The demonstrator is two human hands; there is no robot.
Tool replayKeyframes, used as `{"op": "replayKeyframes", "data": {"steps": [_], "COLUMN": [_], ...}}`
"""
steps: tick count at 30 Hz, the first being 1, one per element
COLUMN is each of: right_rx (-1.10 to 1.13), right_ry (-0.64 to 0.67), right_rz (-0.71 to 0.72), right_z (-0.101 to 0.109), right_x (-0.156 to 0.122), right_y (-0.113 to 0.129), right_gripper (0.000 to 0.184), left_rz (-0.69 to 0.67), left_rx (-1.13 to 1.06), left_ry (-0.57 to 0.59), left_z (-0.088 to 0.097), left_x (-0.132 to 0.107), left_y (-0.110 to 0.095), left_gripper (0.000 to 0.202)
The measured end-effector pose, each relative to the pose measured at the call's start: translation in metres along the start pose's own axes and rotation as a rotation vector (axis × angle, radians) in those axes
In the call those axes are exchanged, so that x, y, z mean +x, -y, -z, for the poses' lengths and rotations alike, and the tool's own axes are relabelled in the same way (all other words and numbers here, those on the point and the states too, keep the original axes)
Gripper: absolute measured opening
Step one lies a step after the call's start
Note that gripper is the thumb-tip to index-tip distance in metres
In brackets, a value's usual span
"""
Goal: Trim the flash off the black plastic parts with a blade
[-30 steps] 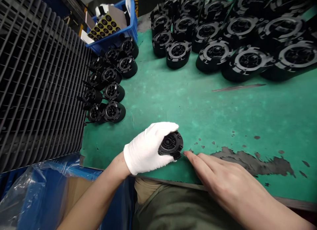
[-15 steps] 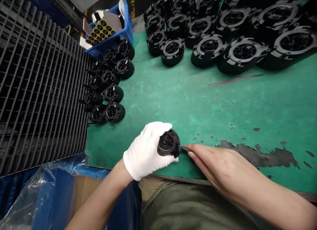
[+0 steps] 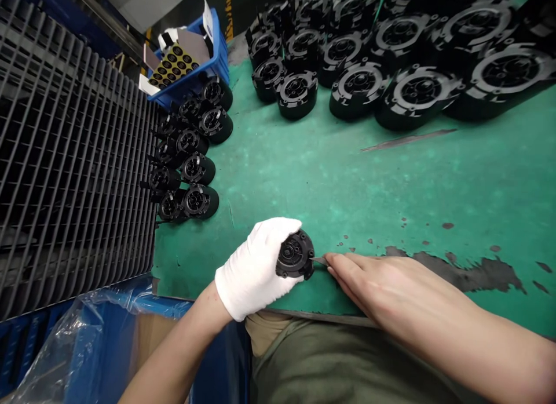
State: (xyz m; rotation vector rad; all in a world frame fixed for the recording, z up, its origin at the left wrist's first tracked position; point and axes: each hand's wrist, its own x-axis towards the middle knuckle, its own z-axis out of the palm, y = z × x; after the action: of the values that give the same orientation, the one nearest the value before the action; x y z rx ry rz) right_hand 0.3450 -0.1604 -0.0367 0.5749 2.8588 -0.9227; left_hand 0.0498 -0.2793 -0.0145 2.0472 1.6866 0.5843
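My left hand point(image 3: 254, 268), in a white glove, is wrapped round a round black plastic housing point(image 3: 295, 253) near the front edge of the table. The housing's ribbed, circular face is turned up towards me. My bare right hand point(image 3: 373, 282) pinches a thin, pointed metal blade point(image 3: 320, 259). Its tip meets the right rim of the housing, beside a small screw boss. Most of the blade and any handle are hidden inside my right fingers.
Several similar black housings point(image 3: 197, 201) stand in rows at the left, and more large ones point(image 3: 419, 94) fill the back. A blue bin point(image 3: 221, 50) holds a sheet of round stickers point(image 3: 176, 65). Grey racking point(image 3: 78, 155) borders the green table point(image 3: 286, 172). A plastic-lined blue crate point(image 3: 99, 334) sits below left.
The view has shifted slightly. Both hands keep their hold, and the blade tip stays at the housing's right rim with only a small change of angle.
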Motion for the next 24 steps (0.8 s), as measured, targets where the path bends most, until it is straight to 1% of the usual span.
{"op": "replayKeyframes", "data": {"steps": [4,7,9,13,15,17,19,21,24], "right_rx": [-0.021,-0.039,-0.063,-0.064,-0.034,0.0,0.008,-0.019,-0.066], "right_ry": [0.026,0.027,0.044,0.101,0.146,0.219,0.314,0.415,0.506], "right_rz": [0.007,0.041,0.045,-0.02,-0.031,0.0,0.04,0.076,0.17], "right_z": [0.008,0.012,0.012,0.008,0.01,0.02,0.037,0.059,0.086], "right_x": [0.003,0.003,0.004,0.009,0.015,0.023,0.034,0.047,0.065], "right_y": [0.0,-0.001,-0.001,-0.005,-0.008,-0.012,-0.015,-0.017,-0.022], "right_gripper": [0.028,0.031,0.033,0.032,0.028,0.025,0.024,0.025,0.025], "left_rz": [0.007,-0.029,-0.043,-0.017,0.012,0.036,0.03,0.002,-0.04], "left_rx": [0.011,0.01,0.009,0.015,0.017,0.018,0.017,0.014,0.019], "left_ry": [0.005,-0.023,-0.021,0.007,0.029,0.058,0.058,0.028,-0.011], "left_z": [0.001,0.002,0.002,0.003,0.004,0.005,0.005,0.004,0.002], "left_x": [0.001,0.002,0.003,0.006,0.009,0.012,0.012,0.01,0.004], "left_y": [-0.002,-0.003,-0.003,-0.004,-0.005,-0.006,-0.005,-0.002,0.003], "left_gripper": [0.084,0.081,0.079,0.08,0.075,0.067,0.064,0.072,0.084]}}
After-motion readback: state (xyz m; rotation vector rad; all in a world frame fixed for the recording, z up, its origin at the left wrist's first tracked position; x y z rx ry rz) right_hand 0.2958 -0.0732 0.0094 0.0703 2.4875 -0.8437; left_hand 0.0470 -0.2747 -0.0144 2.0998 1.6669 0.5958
